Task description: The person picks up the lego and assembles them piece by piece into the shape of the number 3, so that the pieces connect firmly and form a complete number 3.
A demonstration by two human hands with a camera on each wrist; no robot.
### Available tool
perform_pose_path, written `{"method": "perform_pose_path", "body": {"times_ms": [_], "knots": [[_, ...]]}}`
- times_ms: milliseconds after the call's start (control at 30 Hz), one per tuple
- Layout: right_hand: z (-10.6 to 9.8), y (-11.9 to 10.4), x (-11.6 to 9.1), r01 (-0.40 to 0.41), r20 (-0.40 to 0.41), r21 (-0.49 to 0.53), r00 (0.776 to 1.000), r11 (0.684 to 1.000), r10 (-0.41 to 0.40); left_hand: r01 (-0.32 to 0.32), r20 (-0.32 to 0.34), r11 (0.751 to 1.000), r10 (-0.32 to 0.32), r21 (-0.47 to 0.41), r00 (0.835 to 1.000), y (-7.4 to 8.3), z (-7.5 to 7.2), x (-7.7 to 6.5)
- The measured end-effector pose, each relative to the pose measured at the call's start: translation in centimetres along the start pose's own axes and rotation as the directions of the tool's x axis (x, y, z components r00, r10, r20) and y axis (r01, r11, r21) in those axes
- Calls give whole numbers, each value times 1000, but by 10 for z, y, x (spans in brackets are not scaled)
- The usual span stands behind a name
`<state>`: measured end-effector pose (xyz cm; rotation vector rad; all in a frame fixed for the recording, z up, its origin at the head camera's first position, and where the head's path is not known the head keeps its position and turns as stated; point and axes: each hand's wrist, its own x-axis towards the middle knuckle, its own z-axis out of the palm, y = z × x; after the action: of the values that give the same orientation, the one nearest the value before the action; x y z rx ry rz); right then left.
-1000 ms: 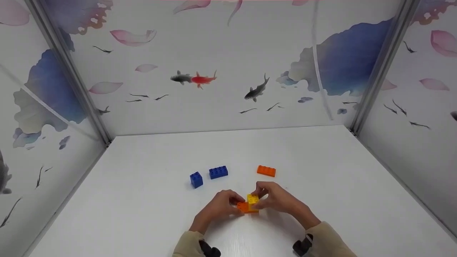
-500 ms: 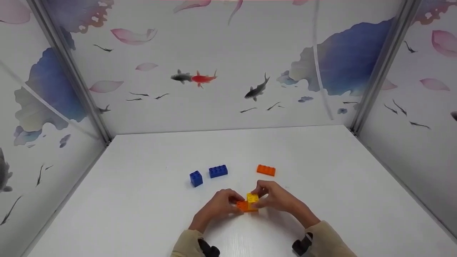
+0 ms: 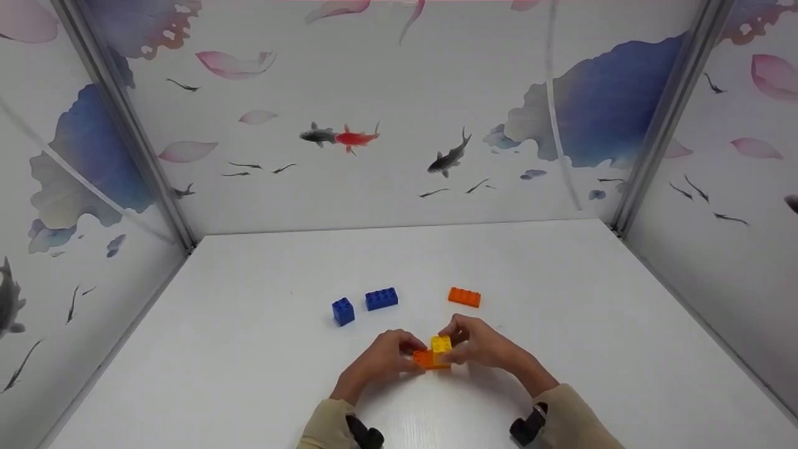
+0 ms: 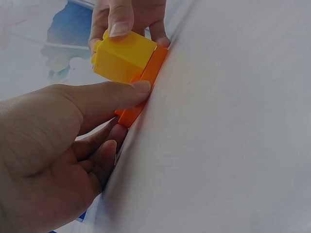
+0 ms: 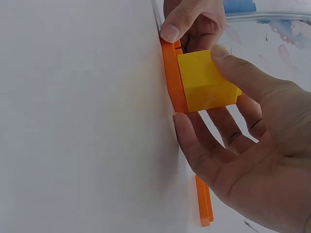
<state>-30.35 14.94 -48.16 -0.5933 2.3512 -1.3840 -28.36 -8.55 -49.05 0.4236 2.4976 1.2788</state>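
A yellow building block sits on the right half of a flat orange building block, which lies on the white table. My left hand pinches the orange block's left end between thumb and fingers; in the left wrist view its thumb lies along the orange block's side. My right hand grips the yellow block, thumb on one side and fingers on the other. From the right wrist view, the yellow block stands square against the orange one; the joint between them is partly visible.
Beyond the hands lie a small blue block, a longer blue block and another flat orange block. The white table is bounded by printed panels at the back and sides.
Both hands keep their hold on the two blocks, with almost no movement. The other blocks stay where they were; the head view shifts very slightly.
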Motion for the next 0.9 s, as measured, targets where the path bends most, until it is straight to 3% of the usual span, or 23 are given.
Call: {"method": "perform_pose_path", "body": {"times_ms": [233, 467, 667, 800, 900], "knots": [[-3, 10, 0, -31, 26, 35, 999, 999, 30, -5, 1, 1000, 5, 3, 1000, -1, 0, 2], [-3, 14, 1, -67, 54, 20, 996, 998, 66, 36, 3, 999, -36, -17, 999, 1, -1, 0], [-5, 13, -1, -61, 57, 34, 997, 998, 59, 10, 15, 1000, -10, -30, 1000, 2, -10, 1], [-6, 10, -2, -64, 48, 7, 997, 998, 64, 6, -82, 999, -10, -52, 997, -1, -19, 2], [-5, 9, -1, -69, 40, -5, 997, 998, 70, -11, -209, 996, -7, -85, 978, -7, -23, 4]]}}
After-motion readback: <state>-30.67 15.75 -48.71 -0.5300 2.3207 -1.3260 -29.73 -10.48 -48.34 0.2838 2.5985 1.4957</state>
